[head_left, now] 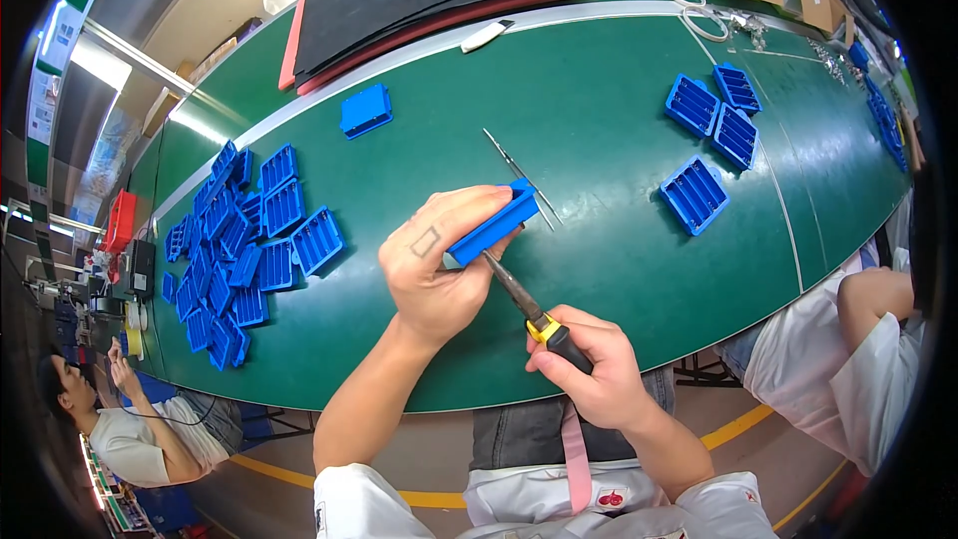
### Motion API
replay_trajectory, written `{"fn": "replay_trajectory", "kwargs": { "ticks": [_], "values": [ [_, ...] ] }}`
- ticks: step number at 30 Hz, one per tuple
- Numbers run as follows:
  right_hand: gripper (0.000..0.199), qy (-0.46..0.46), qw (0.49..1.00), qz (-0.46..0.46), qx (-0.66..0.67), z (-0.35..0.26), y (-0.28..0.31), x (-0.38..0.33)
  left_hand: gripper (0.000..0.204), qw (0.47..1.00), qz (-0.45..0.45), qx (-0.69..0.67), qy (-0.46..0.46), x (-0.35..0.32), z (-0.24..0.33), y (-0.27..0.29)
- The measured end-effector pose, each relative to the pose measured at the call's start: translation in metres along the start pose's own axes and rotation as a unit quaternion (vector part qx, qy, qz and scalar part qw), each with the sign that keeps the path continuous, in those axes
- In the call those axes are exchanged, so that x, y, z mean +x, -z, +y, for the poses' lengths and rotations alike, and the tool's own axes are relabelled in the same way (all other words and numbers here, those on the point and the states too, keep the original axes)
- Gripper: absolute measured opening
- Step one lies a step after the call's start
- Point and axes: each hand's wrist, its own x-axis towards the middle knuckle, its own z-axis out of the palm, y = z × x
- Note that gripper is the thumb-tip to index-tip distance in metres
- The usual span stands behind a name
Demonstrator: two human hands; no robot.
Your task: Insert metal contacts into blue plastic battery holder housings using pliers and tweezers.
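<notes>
My left hand [431,265] grips a blue plastic battery holder [494,228], tilted on edge above the middle of the green table. Long-nose pliers [516,289] with black and yellow handles are held in my right hand [602,369], fingers wrapped round the grips. The plier tips meet the lower edge of the holder near my left fingers; what they touch there is hidden. Just beyond the holder, metal tweezers [504,153] lie on the table, partly behind it.
A heap of blue battery holders [225,250] lies at left, several more [696,196] at right. One holder [366,111] sits face down at the back, near black sheets [429,10] and a white-handled cutter [487,36]. Co-workers sit at left and right.
</notes>
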Motion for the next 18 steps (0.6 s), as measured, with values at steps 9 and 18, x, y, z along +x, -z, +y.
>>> {"fn": "replay_trajectory", "kwargs": {
  "ticks": [9, 18],
  "values": [
    [0.006, -0.018, 1.0, -0.006, 0.003, 0.002, 0.0, -0.001, 0.033, 0.999, -0.007, -0.003, 0.038, -0.001, 0.004, 0.001],
    [0.011, -0.018, 0.993, 0.007, 0.12, 0.012, 0.011, -0.012, 0.037, 0.987, -0.095, 0.084, 0.099, 0.028, -0.001, 0.032]
  ]
}}
